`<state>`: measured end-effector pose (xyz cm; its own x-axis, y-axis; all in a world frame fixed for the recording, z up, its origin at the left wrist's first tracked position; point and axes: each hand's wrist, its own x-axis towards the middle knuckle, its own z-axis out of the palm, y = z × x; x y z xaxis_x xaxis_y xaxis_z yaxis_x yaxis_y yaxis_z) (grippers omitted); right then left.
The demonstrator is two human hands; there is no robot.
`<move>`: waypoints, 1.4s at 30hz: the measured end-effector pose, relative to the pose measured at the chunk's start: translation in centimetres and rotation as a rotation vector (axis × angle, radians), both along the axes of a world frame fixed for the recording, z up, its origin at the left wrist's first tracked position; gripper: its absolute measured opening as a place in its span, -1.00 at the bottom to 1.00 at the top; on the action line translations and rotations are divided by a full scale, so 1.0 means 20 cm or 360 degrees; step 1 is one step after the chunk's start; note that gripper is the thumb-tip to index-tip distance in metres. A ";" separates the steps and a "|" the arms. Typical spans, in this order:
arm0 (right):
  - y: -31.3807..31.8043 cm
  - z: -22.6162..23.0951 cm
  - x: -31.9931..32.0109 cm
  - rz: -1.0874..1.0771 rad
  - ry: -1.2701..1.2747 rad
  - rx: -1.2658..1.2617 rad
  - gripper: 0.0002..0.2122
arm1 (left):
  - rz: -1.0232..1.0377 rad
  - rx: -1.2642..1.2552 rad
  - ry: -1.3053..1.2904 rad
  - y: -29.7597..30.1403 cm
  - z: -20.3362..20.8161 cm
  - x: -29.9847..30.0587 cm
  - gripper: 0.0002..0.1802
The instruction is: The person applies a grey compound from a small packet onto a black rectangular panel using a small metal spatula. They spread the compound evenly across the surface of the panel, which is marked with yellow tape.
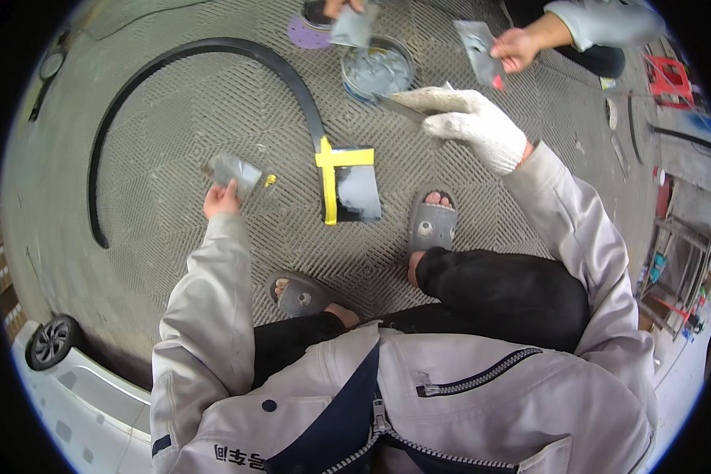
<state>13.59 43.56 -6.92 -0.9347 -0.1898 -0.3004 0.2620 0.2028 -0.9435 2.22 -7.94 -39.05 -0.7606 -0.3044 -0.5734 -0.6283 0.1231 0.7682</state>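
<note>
My left hand (223, 199) is bare and closed on a flat grey putty spreader (237, 174), held to the left of the taped trim. My right hand (478, 126) wears a white knit glove, its fingers shut on a thin metal putty scraper (400, 108). That scraper points left, just below a round tin (410, 65) of grey putty (379, 71). Between my hands lies a long curved black trim strip (292, 77). Yellow tape (329, 186) crosses its end, beside a dark square panel (359, 193) with a grey patch.
Across from me, a co-worker's hand (516, 49) holds a putty-smeared spreader (479, 55) with a red tip. Another hand (346, 6) holds a grey spreader (354, 28) over the tin. A purple disc (308, 33) lies nearby. A red stool (670, 81) stands right; a white car (95, 395) lower left.
</note>
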 end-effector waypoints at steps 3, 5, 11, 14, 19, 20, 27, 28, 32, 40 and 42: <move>0.02 -0.10 0.06 -0.0041 -0.0100 -0.0156 -0.47 | -0.0118 -0.0391 -0.0079 -0.18 -0.25 0.20 -0.46; 0.02 -0.14 0.09 -0.0043 -0.0125 -0.0262 -0.48 | -0.0359 -0.0619 0.0027 -0.21 -0.25 0.26 -0.48; 0.04 -0.18 0.10 -0.0041 -0.0145 -0.0224 -0.37 | -0.1114 -0.0910 0.0533 0.13 0.03 0.33 -0.54; 0.06 -0.17 0.10 -0.0003 -0.0196 -0.0217 -0.30 | -0.1065 -0.0002 0.0406 0.49 -0.02 0.50 -0.51; 0.04 -0.16 0.13 -0.0029 -0.0181 -0.0216 -0.26 | -0.0530 0.0582 -0.0478 0.80 -0.11 0.51 -0.16; 0.04 -0.15 0.14 -0.0041 -0.0102 -0.0208 -0.25 | -0.0383 0.0617 -0.0586 0.83 -0.08 0.49 -0.11; 0.09 0.08 0.13 0.0081 0.0126 -0.0214 -0.34 | -0.0436 0.0960 -0.0479 0.89 0.65 0.42 -0.18; 0.09 0.12 0.13 0.0102 0.0176 -0.0222 -0.32 | -0.0387 0.1032 -0.0525 0.89 0.80 0.38 -0.25; 0.05 0.32 0.14 -0.0117 0.0209 -0.0427 -0.29 | -0.0274 0.1287 -0.0382 0.84 1.37 0.22 -0.27; -0.20 0.63 0.03 -0.0173 -0.0077 -0.1259 -0.31 | -0.0533 0.1791 -0.0231 0.58 1.98 -0.03 -0.31; -0.27 0.64 0.01 -0.0250 -0.0173 -0.1159 -0.34 | -0.0451 0.1753 -0.0125 0.56 2.02 -0.04 -0.33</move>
<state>13.79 38.11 5.84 -0.9394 -0.2428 -0.2420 0.3358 -0.5102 -0.7918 1.48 3.21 1.26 -0.6719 0.5710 -0.4717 -0.7366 -0.4486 0.5062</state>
